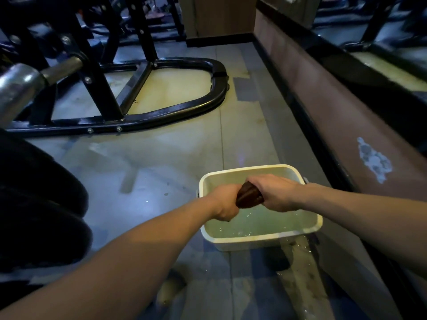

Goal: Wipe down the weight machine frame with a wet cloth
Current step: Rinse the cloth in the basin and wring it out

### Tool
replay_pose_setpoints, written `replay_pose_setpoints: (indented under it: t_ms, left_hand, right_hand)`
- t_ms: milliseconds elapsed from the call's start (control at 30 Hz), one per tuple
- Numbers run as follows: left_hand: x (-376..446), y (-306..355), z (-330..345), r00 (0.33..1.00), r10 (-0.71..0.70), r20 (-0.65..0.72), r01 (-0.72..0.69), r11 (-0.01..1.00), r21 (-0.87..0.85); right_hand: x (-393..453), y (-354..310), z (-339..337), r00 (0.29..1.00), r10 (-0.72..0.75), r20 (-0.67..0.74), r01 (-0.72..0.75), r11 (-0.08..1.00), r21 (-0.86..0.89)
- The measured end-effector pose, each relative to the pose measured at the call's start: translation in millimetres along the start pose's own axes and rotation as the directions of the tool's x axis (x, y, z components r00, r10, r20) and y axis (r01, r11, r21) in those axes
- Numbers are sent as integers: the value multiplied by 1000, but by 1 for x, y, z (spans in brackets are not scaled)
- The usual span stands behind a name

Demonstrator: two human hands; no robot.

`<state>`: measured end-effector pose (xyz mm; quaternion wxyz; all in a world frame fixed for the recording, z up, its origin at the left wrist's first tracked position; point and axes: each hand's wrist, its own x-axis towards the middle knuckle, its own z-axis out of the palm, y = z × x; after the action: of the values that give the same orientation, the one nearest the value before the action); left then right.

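Note:
A dark brown cloth (249, 195), twisted into a tight roll, is held over a white rectangular tub (261, 236) of water on the floor. My left hand (225, 202) grips the roll's near end and my right hand (276, 192) grips its far end. Water in the tub ripples below the cloth. The black weight machine frame (175, 112) lies on the floor to the upper left, with a curved base tube and angled uprights.
A chrome bar (20, 84) juts in at the left above black weight plates (41, 204). A brown wall base (346, 125) with chipped paint runs along the right. Wet patches mark the grey floor beside the tub.

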<state>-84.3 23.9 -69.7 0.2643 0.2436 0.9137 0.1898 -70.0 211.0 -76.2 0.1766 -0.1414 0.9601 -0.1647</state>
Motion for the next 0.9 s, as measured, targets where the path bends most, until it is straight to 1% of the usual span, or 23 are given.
replay_pose_setpoints:
  t_ms: [67, 100, 167, 200, 300, 367, 467, 567, 633, 667, 700, 733, 767, 833, 900]
  left_hand:
    - [-3, 0, 2, 1000, -6, 6, 6, 997, -79]
    - [-5, 1, 5, 1000, 5, -2, -5, 998, -65]
    - [-6, 3, 12, 999, 37, -40, -36, 999, 33]
    - [-7, 4, 16, 997, 42, -61, -39, 998, 56]
    - [-6, 6, 21, 994, 40, -102, -33, 997, 71]
    - [-7, 7, 20, 994, 23, -106, -14, 996, 83]
    - [-6, 7, 15, 996, 32, -80, -22, 992, 128]
    - [-4, 3, 14, 999, 38, -27, -33, 985, 170]
    - [0, -1, 18, 999, 36, 22, -41, 948, 315]
    - [3, -3, 20, 999, 33, 39, -46, 923, 382]
    - [5, -4, 24, 998, 26, 57, -47, 913, 404]
    - [7, -6, 29, 996, 11, 85, -42, 925, 378]
    - [10, -9, 35, 993, -3, 120, -37, 945, 325]
    - [13, -13, 43, 981, -17, 194, -29, 973, 230]
    - [19, -16, 49, 968, -38, 249, -7, 985, 174]
  right_hand:
    - [-4, -2, -6, 999, -27, 23, 28, 999, -24]
    - [-6, -3, -8, 999, -34, 31, 35, 998, -54]
    - [-10, -7, -7, 998, -36, 42, 41, 989, -139]
    - [-11, -7, -6, 998, -27, 48, 35, 986, -160]
    - [-13, -9, -4, 998, 6, 58, 4, 985, -173]
    - [-11, -11, -4, 997, 27, 70, -11, 976, -217]
    - [-10, -14, -6, 995, 52, 80, -29, 965, -261]
    - [-11, -10, -2, 992, 55, 117, -26, 971, -237]
    - [-11, -7, 9, 986, 62, 156, -25, 974, -227]
    - [-9, -4, 17, 984, 56, 169, -12, 969, -247]
    - [-7, -2, 25, 984, 42, 176, 11, 957, -290]
    - [-4, -1, 31, 979, 45, 198, 23, 945, -327]
    - [-2, 0, 38, 971, 63, 230, 16, 945, -327]
    - [3, 4, 49, 944, 114, 309, -50, 977, -207]
    - [8, 10, 59, 924, 127, 360, -99, 990, -96]
